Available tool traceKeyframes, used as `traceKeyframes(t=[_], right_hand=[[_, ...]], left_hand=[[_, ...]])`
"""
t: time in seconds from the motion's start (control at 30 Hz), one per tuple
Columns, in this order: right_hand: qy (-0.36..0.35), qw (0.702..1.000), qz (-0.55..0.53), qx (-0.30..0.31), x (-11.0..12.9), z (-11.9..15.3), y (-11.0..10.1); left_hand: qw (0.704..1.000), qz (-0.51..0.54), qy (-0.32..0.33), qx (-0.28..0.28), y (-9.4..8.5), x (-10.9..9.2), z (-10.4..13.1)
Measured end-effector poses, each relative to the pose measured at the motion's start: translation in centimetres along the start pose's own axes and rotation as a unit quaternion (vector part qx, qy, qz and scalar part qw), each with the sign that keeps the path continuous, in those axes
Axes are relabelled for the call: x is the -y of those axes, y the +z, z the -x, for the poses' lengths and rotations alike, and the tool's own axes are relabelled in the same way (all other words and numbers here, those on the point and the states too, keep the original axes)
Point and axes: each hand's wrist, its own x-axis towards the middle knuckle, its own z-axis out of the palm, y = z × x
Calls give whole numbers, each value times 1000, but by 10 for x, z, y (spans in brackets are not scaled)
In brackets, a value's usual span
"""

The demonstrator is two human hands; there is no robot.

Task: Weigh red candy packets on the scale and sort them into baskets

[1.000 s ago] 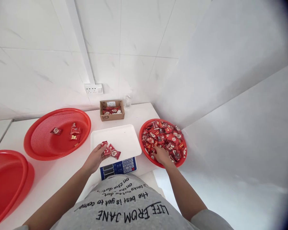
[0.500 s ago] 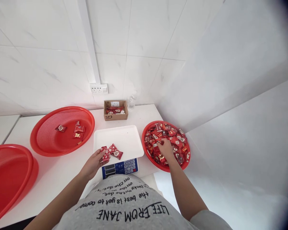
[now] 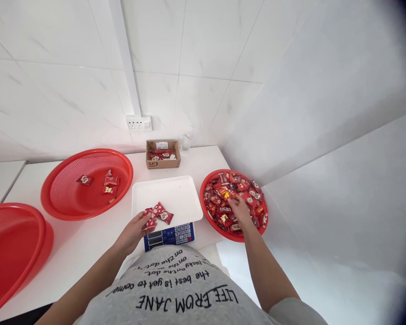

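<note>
My left hand [image 3: 135, 230] is closed on a red candy packet with white dots [image 3: 150, 218], at the near left corner of the white scale tray [image 3: 179, 192]. Touching or very close to it, another red packet with a pale round label [image 3: 165, 215] lies on the tray. Over the right red basket [image 3: 203, 201], full of small red wrapped candies, my right hand [image 3: 239, 209] has its fingertips closed at the edge of a red packet with yellow print [image 3: 225, 193]. Part of that packet is hidden by the fingers.
A large red basket [image 3: 54, 212] with a few packets stands left of the tray, another red basket [image 3: 37, 266] at the far left. Behind the tray are a cardboard box [image 3: 164, 165] of packets and a clear plastic container [image 3: 185, 143]. Blue scale keypad [image 3: 179, 234] in front.
My right hand has shifted slightly right and down within the basket, and a yellow-printed packet now shows at its fingertips. My left hand stays nearly in place with its dotted packet.
</note>
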Motion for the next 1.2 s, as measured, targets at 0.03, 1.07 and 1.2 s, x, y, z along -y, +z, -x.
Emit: traceKeyframes(t=[0.03,1.07,1.2], right_hand=[[-12,996,76,42,-5,4,0],[-259,928,189,190,57,61,106],[-222,939,233,119,34,53,73]], left_hand=[[1000,-3,0,1,1,0,0],[999,-41,12,-11,-2,2,14],[996,-85,25,5,3,3,7]])
